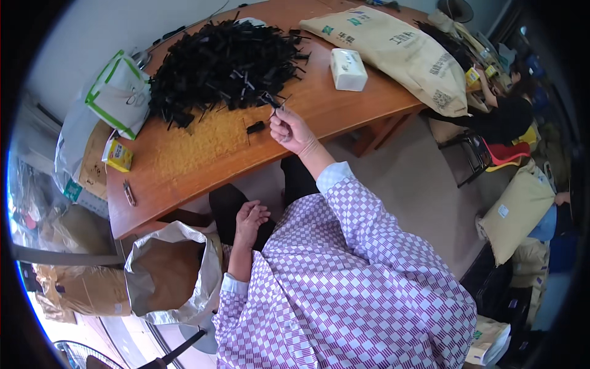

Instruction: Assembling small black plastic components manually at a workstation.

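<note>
My right hand (292, 130) is raised over the table's near edge, its fingers pinching a small black plastic piece (270, 100). Just beyond it lies a large heap of similar black pieces (224, 64), and one loose black piece (255, 127) rests on the wood beside my fingers. Above my lap is my left hand (251, 219), its fingers curled together; whatever they may hold is hidden. Left of that hand, an open silver-lined sack (211, 270) stands beside me, its brown inside showing.
On the curved wooden table (203, 147) are a white tissue pack (348, 69), a full tan sack (393, 52), a yellow box (118, 155), a small cutter (129, 193) and a white-green bag (120, 95). Another person (513, 114) works at the right. A fan (83, 355) stands lower left.
</note>
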`<state>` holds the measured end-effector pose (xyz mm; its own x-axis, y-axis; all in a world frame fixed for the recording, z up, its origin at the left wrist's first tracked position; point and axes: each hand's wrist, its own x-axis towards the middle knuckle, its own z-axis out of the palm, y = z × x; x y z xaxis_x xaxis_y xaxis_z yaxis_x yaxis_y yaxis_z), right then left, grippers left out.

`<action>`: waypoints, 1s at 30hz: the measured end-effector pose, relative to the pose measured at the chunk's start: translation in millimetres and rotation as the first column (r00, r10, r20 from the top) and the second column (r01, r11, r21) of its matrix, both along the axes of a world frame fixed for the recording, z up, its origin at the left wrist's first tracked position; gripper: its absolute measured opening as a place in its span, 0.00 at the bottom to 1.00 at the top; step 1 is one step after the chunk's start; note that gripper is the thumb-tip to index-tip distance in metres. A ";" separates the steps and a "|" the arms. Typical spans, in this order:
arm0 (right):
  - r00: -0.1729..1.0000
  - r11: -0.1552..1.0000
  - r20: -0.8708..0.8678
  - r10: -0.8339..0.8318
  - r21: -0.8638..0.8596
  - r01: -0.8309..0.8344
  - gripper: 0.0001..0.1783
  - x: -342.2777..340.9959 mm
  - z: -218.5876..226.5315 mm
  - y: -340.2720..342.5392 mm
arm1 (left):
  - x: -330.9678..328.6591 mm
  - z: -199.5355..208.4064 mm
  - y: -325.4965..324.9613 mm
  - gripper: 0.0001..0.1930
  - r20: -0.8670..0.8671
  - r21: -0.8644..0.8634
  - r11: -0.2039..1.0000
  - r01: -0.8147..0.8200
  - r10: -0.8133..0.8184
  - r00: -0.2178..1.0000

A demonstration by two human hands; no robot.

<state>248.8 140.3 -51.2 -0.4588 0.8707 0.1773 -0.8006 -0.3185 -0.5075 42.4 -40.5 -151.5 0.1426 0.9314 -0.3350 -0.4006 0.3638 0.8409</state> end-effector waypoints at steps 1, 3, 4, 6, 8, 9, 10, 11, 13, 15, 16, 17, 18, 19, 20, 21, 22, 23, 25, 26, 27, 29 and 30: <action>1.000 1.000 -0.015 0.008 0.005 -0.008 0.05 0.2 1.1 0.0 | -1.0 -0.5 0.5 0.11 0.014 0.029 1.000 -0.005 0.005 1.000; 0.999 1.000 -0.035 0.006 0.013 -0.006 0.05 1.4 2.6 1.1 | 0.1 -1.6 1.7 0.11 0.023 0.060 0.998 0.000 -0.002 1.000; 1.000 1.000 -0.020 0.005 0.020 -0.005 0.05 2.2 3.2 2.2 | 0.3 -1.7 2.7 0.10 0.038 0.054 0.999 -0.006 0.004 0.999; 1.000 0.999 -0.008 -0.003 0.033 0.004 0.06 3.2 4.4 2.8 | -0.1 -1.3 3.8 0.10 0.068 0.041 0.999 -0.021 0.019 0.997; 1.000 1.000 0.004 0.018 0.008 -0.018 0.06 5.3 1.3 4.7 | 0.6 -1.4 6.1 0.10 0.071 0.048 0.999 -0.019 0.015 0.997; 1.000 1.000 -0.009 0.030 0.009 -0.030 0.07 3.6 2.4 3.4 | 0.0 -1.4 4.2 0.09 0.074 0.041 0.999 -0.024 0.021 0.997; 1.000 1.000 -0.011 0.024 0.009 -0.024 0.07 3.0 3.8 2.5 | -0.4 -1.3 3.8 0.09 0.073 0.042 0.999 -0.018 0.015 0.997; 1.000 1.000 -0.006 0.027 0.006 -0.027 0.07 3.0 5.2 1.9 | -0.6 -1.4 3.8 0.09 0.074 0.047 0.999 -0.022 0.018 0.997; 1.000 1.000 -0.002 0.023 0.002 -0.023 0.07 5.1 8.2 1.2 | 0.5 -2.0 5.2 0.09 0.075 0.051 0.999 -0.018 0.014 0.997; 0.999 0.999 -0.005 0.039 -0.001 -0.039 0.07 1.3 7.5 0.8 | -1.2 -2.7 2.0 0.10 0.095 0.055 0.998 -0.034 0.028 0.995; 0.999 0.999 -0.005 0.038 -0.005 -0.038 0.07 2.1 7.6 0.0 | -1.2 -2.9 1.3 0.10 0.095 0.051 0.998 -0.032 0.027 0.995; 0.999 0.999 -0.004 0.041 -0.010 -0.041 0.07 2.6 7.5 -1.0 | -1.6 -3.0 0.5 0.09 0.096 0.050 0.998 -0.030 0.026 0.995; 0.999 0.999 -0.004 0.046 -0.013 -0.046 0.07 2.6 8.1 -0.9 | -2.0 -2.6 0.7 0.09 0.097 0.050 0.998 -0.030 0.025 0.995; 0.999 0.999 -0.004 0.048 -0.017 -0.048 0.07 2.3 8.3 -0.8 | -2.1 -2.4 0.5 0.09 0.097 0.046 0.998 -0.032 0.027 0.995; 0.999 0.999 -0.003 0.046 -0.013 -0.046 0.07 1.8 8.4 -0.7 | -2.3 -2.4 0.3 0.10 0.084 0.053 0.998 -0.030 0.025 0.996; 0.999 0.999 -0.004 0.048 -0.010 -0.048 0.07 0.5 7.5 0.2 | -2.1 0.6 -0.2 0.11 0.071 0.060 0.998 -0.032 0.027 0.997; 0.998 0.998 -0.005 0.056 -0.016 -0.057 0.07 0.1 6.9 1.9 | -1.7 3.3 -0.4 0.11 0.070 0.055 0.998 -0.040 0.036 0.997; 0.997 0.997 -0.029 0.075 -0.017 -0.076 0.07 -1.7 4.5 4.4 | 0.0 12.8 -2.1 0.12 -0.106 0.072 0.997 0.025 -0.017 0.994; 0.995 0.998 -0.079 0.069 0.003 -0.069 0.06 2.5 -0.4 7.3 | 6.2 43.9 -0.1 0.14 -0.332 0.093 0.977 0.193 -0.152 0.931; 0.994 0.998 -0.095 0.047 -0.031 -0.051 0.06 2.5 -1.6 7.7 | 6.4 63.5 1.4 0.14 -0.337 0.080 0.982 0.173 -0.137 0.932; 0.993 0.998 -0.107 0.042 -0.034 -0.046 0.06 3.2 -1.9 9.3 | 7.5 83.2 5.0 0.14 -0.289 0.149 0.968 0.203 -0.153 0.945; 0.991 0.997 -0.124 0.051 -0.044 -0.057 0.07 4.3 -3.6 8.0 | 10.3 118.7 17.0 0.14 -0.209 0.239 0.953 0.188 -0.139 0.968; 0.993 0.998 -0.115 0.040 -0.036 -0.044 0.07 2.5 -1.8 8.6 | 10.0 132.6 25.8 0.14 -0.176 0.262 0.955 0.140 -0.095 0.980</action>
